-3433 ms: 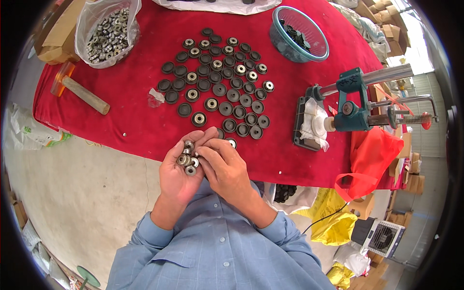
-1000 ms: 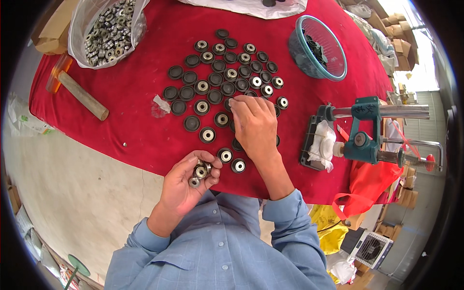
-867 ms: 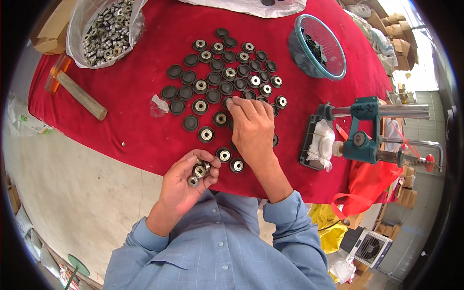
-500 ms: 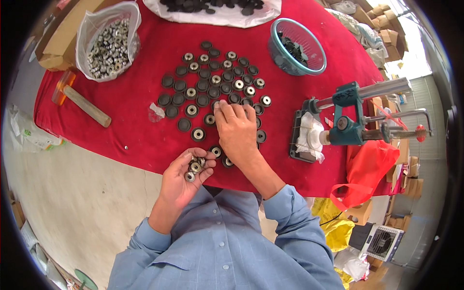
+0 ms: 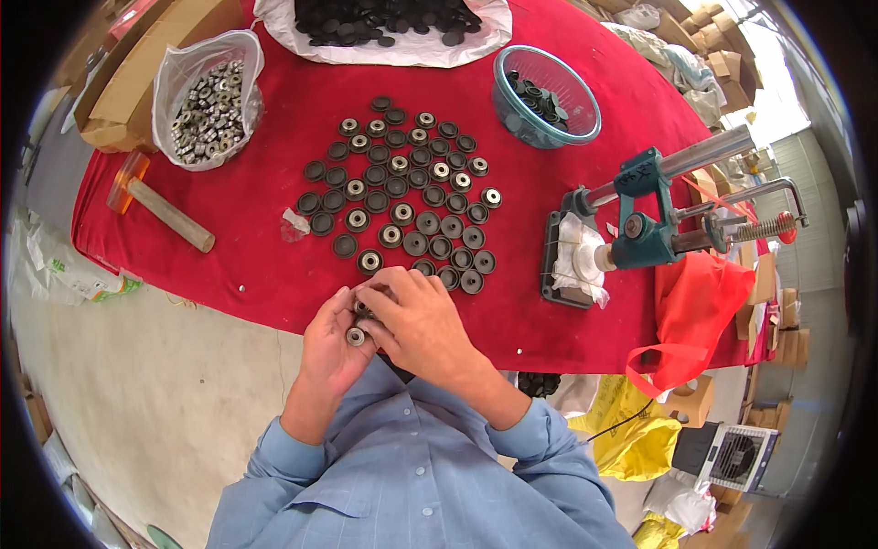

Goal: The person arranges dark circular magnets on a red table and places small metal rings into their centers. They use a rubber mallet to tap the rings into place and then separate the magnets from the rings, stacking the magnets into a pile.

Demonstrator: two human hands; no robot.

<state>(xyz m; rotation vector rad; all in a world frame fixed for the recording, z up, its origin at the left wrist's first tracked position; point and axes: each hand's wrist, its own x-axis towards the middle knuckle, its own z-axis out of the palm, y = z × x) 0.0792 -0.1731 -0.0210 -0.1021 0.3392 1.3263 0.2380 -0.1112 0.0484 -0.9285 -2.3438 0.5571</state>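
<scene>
The left of 2 head-worn fisheye cameras looks steeply down and forward over the bench (image 5: pixel 274 265), which spans much of the upper frame. At close range, the left hand (image 5: pixel 331 352) and right hand (image 5: pixel 425 325) show just below centre, the shirt (image 5: pixel 421 467) along the lower edge.

Dark handwriting (image 5: pixel 645 172), about 2 characters, stands on the teal press (image 5: pixel 637 229), right of the fingers (image 5: pixel 400 297) and farther out. Faint dark print marks the yellow bag (image 5: pixel 636 450), right of the fingers and lower. Green print shows on the white bag (image 5: pixel 80 279), well left of them. Both bags' print is illegible.
</scene>
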